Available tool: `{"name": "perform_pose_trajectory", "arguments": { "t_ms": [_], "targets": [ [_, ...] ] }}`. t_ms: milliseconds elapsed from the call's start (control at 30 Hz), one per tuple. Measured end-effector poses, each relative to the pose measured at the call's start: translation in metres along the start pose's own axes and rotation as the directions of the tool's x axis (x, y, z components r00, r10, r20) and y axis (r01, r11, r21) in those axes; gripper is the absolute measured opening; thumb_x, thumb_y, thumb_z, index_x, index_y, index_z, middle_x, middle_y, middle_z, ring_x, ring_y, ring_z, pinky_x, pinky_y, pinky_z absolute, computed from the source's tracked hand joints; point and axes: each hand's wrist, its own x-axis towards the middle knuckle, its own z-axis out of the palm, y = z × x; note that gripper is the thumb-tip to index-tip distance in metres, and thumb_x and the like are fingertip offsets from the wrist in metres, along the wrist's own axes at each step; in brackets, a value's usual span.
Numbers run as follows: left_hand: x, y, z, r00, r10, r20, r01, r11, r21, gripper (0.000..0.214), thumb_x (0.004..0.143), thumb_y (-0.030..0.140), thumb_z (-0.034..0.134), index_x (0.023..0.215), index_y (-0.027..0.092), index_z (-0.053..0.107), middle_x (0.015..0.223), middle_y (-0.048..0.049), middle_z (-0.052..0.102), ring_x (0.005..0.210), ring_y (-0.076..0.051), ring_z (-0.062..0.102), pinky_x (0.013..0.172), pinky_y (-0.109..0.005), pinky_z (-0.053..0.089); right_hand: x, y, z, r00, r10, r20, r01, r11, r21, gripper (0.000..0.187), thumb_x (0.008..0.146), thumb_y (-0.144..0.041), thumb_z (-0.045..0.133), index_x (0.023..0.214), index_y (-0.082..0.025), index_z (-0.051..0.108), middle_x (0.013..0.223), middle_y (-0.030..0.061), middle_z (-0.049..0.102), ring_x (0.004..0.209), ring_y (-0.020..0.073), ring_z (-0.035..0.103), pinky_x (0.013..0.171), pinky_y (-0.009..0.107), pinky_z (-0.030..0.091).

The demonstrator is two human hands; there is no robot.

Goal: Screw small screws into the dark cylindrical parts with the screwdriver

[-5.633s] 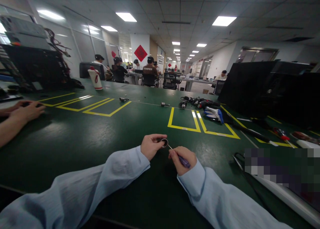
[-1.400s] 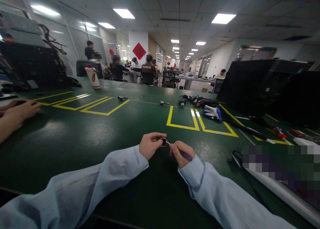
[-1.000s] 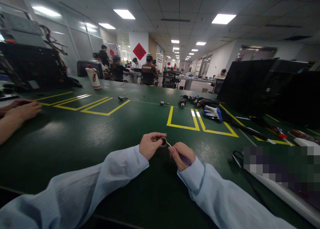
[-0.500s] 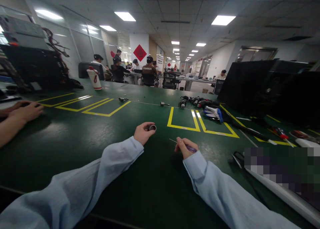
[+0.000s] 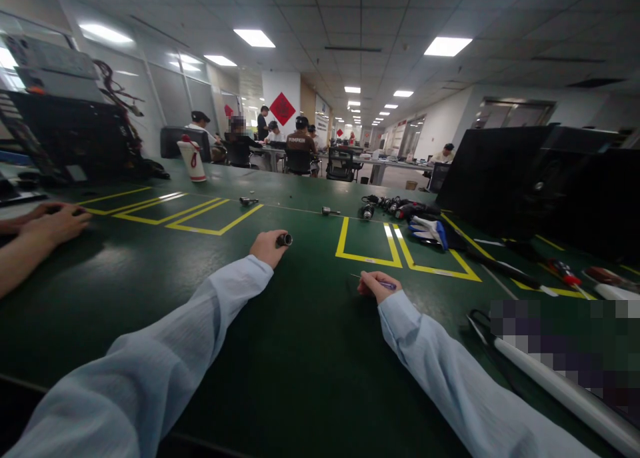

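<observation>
My left hand (image 5: 267, 249) is closed round a short dark cylindrical part (image 5: 285, 241), whose round, hollow-looking end faces right. In my right hand (image 5: 374, 284) is a thin screwdriver (image 5: 387, 285) with a purplish handle, its slim shaft pointing left. The two hands are apart, both above the green tabletop (image 5: 310, 351). Beyond them lie a small metal part (image 5: 329, 211) with a thin stem and another small dark metal part (image 5: 248, 201).
Yellow tape outlines (image 5: 367, 261) mark the table. At right are blue-white gloves (image 5: 428, 231), dark tools with cables (image 5: 400, 208) and a red-handled screwdriver (image 5: 565, 271). A white cup (image 5: 192, 162) stands at the back left. Another person's hands (image 5: 53, 226) rest at far left.
My left hand has moved left and a little away from me with the cylindrical part, which has turned. My right hand has shifted slightly right, still holding the screwdriver.
</observation>
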Motion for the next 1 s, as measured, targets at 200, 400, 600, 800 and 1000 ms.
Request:
{"name": "perform_pose_trajectory", "arguments": {
  "t_ms": [200,400,600,800,1000],
  "targets": [
    [-0.037,0.038,0.019,0.922,0.323,0.212,-0.332,0.943,0.010,0.034,0.064,0.014,0.059,0.098,0.015,0.054,0.092,-0.0066,0.053,0.087,-0.020,0.052,0.080,-0.035,0.043,-0.007,0.000,-0.003,0.982,0.016,0.188,-0.048,0.984,0.170,0.040,0.060,-0.053,0.063,0.067,-0.014,0.069,0.056,0.0047,0.066,0.054,0.0152,0.060,0.057,0.029,0.046],
    [-0.075,0.075,0.026,0.872,0.348,0.343,-0.341,0.936,-0.083,0.023,0.063,0.014,0.059,0.084,0.015,0.049,0.085,-0.0032,0.050,0.078,-0.016,0.051,0.070,-0.029,0.043,-0.025,-0.009,-0.003,0.911,-0.101,0.399,-0.039,0.944,0.327,0.025,0.069,-0.039,0.058,0.073,-0.017,0.069,0.054,0.0028,0.065,0.053,0.0153,0.058,0.057,0.028,0.042],
    [-0.078,0.081,0.022,0.843,0.282,0.458,-0.269,0.959,-0.095,0.019,0.066,0.024,0.060,0.079,0.016,0.048,0.068,0.0018,0.052,0.060,-0.012,0.049,0.054,-0.023,0.038,-0.037,-0.008,0.006,0.886,-0.213,0.411,0.096,0.953,0.288,0.006,0.068,-0.025,0.056,0.071,-0.020,0.056,0.054,-0.0015,0.063,0.050,0.0134,0.056,0.054,0.027,0.040],
    [-0.075,0.082,0.024,0.768,0.381,0.516,-0.367,0.921,-0.134,0.011,0.069,0.022,0.058,0.066,0.014,0.051,0.065,0.0010,0.053,0.061,-0.011,0.049,0.056,-0.022,0.037,-0.047,-0.007,0.012,0.876,-0.268,0.402,0.297,0.955,-0.011,0.007,0.074,-0.025,0.049,0.069,-0.020,0.048,0.055,0.0001,0.061,0.054,0.0139,0.055,0.054,0.027,0.039],
    [-0.074,0.084,0.026,0.700,0.449,0.555,-0.445,0.882,-0.152,0.013,0.070,0.024,0.057,0.066,0.015,0.050,0.064,0.0014,0.051,0.061,-0.011,0.048,0.057,-0.021,0.037,-0.052,-0.012,0.012,0.840,-0.407,0.359,0.529,0.762,-0.373,0.013,0.072,-0.022,0.046,0.064,-0.018,0.055,0.060,0.0014,0.056,0.059,0.0143,0.051,0.058,0.027,0.038]
  ]
}}
